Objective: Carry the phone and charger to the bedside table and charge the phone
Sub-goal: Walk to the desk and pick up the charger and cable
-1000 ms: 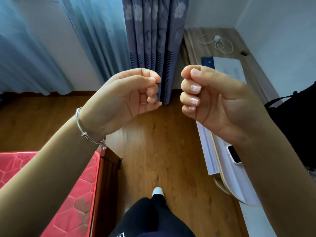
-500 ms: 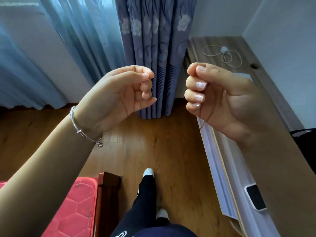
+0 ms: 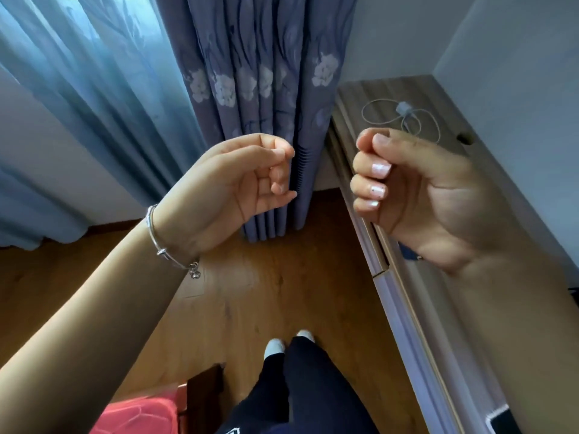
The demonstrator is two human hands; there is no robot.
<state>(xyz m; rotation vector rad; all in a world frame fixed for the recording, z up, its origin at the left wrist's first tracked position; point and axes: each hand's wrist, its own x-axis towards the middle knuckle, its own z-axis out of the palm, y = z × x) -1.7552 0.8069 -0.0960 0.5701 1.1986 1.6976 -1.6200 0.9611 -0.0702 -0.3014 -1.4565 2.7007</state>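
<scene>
In the head view, the left hand [image 3: 238, 183] and right hand [image 3: 416, 195] are hovering in front, both curled into loose fists and gripping nothing. The charger [image 3: 404, 108] with its looped cable is lying near the desk's [image 3: 369, 98] far end. The phone [image 3: 504, 422] is peeking in at the desk's near edge, bottom right.
</scene>
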